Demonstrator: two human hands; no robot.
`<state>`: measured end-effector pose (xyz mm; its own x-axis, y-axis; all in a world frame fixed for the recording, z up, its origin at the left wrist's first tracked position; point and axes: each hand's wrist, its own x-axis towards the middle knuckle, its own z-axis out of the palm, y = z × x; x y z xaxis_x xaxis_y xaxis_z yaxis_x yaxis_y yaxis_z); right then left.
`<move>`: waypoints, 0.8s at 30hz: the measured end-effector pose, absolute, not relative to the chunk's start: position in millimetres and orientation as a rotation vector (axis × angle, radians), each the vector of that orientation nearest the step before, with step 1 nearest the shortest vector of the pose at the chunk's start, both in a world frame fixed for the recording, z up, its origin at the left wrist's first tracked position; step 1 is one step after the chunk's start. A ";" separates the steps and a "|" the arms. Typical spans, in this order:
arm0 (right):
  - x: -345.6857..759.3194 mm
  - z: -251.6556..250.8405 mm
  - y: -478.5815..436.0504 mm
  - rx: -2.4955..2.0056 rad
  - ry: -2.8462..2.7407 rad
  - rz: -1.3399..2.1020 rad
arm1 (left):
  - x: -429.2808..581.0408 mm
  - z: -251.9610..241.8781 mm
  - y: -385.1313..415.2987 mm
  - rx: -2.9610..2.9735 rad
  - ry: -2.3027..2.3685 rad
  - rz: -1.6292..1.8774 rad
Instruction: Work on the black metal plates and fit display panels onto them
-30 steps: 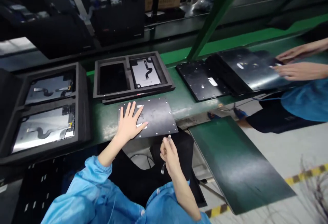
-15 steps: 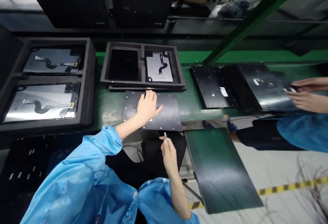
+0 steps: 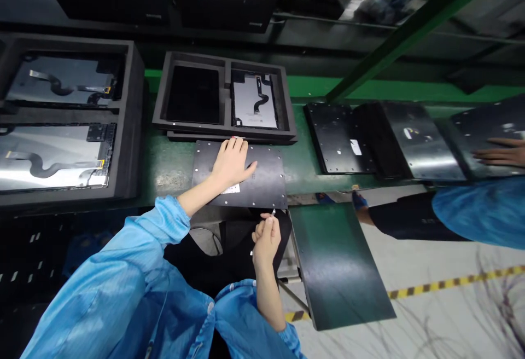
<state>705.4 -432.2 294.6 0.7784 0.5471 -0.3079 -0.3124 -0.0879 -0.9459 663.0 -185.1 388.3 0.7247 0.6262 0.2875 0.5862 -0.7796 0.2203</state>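
My left hand (image 3: 233, 163) lies spread on a flat black panel (image 3: 262, 170) with pale dots along its edges, pressing near its middle. Part of a white label (image 3: 232, 189) shows beside my wrist. Below the panel's front right corner, my right hand (image 3: 266, 237) is closed around a thin metal tool (image 3: 273, 213) with a flat, shiny tip. The tip is close to the panel's front edge; whether they touch I cannot tell. The tool's other end peeks out under the fist.
Behind the panel, a foam tray (image 3: 225, 96) holds screen parts; another foam tray (image 3: 127, 145) is at left. Black panels (image 3: 338, 140) lie on the bench to the right, where a co-worker's hand (image 3: 502, 152) rests on one. A green board (image 3: 340, 266) juts out at front right.
My right hand has turned and curled in, bringing the tool's tip up toward the panel's front edge. My left hand stays on the panel. The co-worker's hand has moved onto a panel.
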 end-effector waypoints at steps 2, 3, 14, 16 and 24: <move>703.5 294.7 -432.2 -1.540 -0.210 0.704 | 662.5 390.0 -184.8 2.802 0.984 0.518; 700.9 295.6 -432.5 -1.566 -0.230 0.699 | 662.2 390.6 -184.7 2.800 0.982 0.511; 670.7 304.2 -430.2 -1.695 -0.468 0.809 | 660.9 385.4 -184.3 2.810 0.986 0.522; 681.8 301.9 -432.6 -1.668 -0.368 0.756 | 661.1 383.9 -184.4 2.812 0.991 0.532; 692.7 299.1 -436.3 -1.660 -0.325 0.663 | 661.4 380.8 -184.3 2.812 0.985 0.558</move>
